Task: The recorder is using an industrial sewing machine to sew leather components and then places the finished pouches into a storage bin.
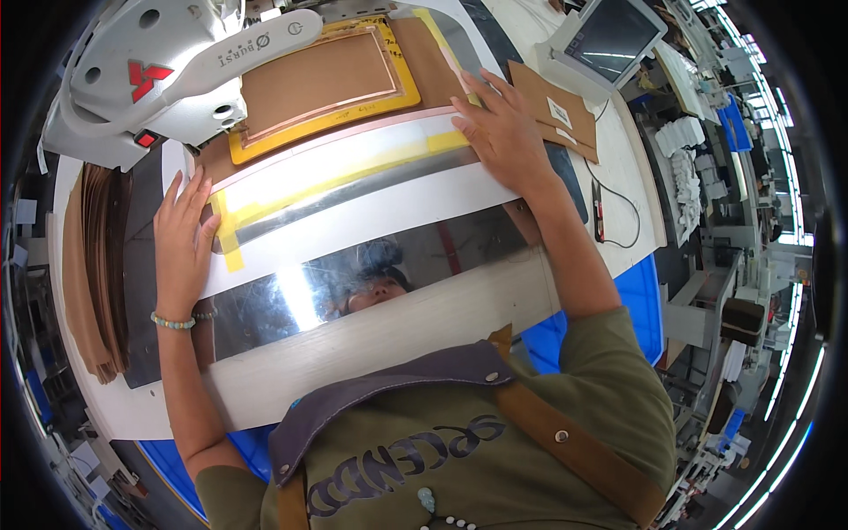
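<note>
My left hand [183, 238] rests with fingers stretched out at the left end of a white sheet edged with yellow tape [327, 190]. Its fingertips touch near the corner of a brown panel [442, 79]. At the other end, my right hand [508, 132] lies with spread fingers over the sheet's taped corner and the panel's right edge. On the panel sits a yellow frame [402, 66] around a brown rectangle [318, 84] with a copper-coloured border. Neither hand grips anything that I can make out.
A white sewing machine head [150, 71] overhangs the back left. Stacked brown pieces [93, 274] lie at far left, and more brown pieces [556, 110] at right. A screen [609, 40], a cable and small snips [599, 212] are on the right. A shiny metal plate [371, 283] lies nearer me.
</note>
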A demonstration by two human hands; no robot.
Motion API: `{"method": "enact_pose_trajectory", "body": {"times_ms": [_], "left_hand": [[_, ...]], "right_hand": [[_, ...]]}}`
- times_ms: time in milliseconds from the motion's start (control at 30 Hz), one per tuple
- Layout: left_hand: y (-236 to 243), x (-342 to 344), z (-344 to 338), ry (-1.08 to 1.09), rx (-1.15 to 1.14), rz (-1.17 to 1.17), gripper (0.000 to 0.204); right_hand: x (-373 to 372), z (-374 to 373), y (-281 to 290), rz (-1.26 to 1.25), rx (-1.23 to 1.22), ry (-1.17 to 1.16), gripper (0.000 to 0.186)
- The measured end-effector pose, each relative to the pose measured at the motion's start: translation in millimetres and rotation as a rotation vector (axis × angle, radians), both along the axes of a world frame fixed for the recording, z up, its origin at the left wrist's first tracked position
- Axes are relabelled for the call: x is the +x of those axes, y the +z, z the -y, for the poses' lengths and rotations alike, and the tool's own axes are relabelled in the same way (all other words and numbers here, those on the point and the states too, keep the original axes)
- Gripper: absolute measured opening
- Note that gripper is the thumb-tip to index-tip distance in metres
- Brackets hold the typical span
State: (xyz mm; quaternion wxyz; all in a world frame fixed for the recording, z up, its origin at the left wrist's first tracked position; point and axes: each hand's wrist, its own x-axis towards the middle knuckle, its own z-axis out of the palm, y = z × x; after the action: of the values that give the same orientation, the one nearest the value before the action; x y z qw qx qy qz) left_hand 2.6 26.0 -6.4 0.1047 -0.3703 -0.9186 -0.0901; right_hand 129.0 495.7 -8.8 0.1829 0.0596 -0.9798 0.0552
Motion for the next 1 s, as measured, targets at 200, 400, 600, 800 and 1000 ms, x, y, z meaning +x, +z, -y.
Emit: {"method": "enact_pose_trajectory", "body": {"times_ms": [200, 400, 600, 800, 1000], "left_hand": [[2.7, -3.6, 7.7, 0.018, 0.266, -0.078, 0.046], [-1.0, 0.6, 5.9, 0.027, 0.144, -0.044, 0.055], [-2.5, 3.1, 3.1, 0.056, 0.011, -0.004, 0.053], [-2.4, 4.0, 2.6, 0.092, -0.014, -0.027, 0.052], [-0.4, 3.3, 4.9, 0.063, -0.010, -0.019, 0.052]], "right_hand": [[-2.9, 3.8, -1.9, -0.042, -0.011, 0.018, 0.045], [-1.1, 5.9, 3.9, 0.089, 0.016, 0.035, 0.046], [-0.6, 5.1, 2.7, 0.095, -0.001, 0.030, 0.046], [0.4, 6.9, 5.5, 0.088, -0.028, 0.050, 0.044], [0.3, 7.2, 3.8, 0.053, -0.044, 0.037, 0.044]]}}
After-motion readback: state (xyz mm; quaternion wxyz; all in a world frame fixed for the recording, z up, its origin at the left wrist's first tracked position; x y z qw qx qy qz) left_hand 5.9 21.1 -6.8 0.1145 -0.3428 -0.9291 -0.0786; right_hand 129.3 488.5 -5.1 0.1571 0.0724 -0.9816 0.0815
